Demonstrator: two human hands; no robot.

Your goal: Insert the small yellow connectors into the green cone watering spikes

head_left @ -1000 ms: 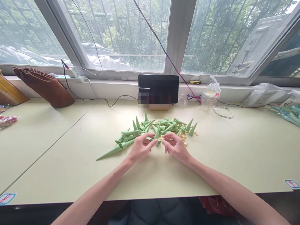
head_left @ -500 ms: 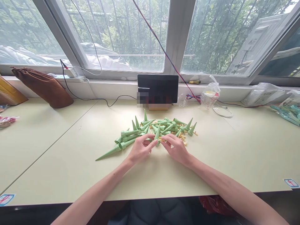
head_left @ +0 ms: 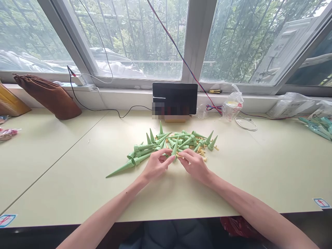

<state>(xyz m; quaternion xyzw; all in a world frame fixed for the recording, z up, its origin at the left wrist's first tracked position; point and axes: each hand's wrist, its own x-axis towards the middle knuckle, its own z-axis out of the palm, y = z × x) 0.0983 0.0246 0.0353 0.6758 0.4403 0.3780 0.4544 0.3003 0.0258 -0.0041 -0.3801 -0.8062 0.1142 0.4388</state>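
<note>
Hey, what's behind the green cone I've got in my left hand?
Behind the green cone in your left hand lie more green cones, with small yellow pieces among them; farther back stands a black screen. Whatever the cone and hand cover can't be seen.

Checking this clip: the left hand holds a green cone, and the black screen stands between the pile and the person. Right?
Not quite: the head view shows the black screen beyond the pile, not nearer the person. The left hand does hold a green cone.
</note>
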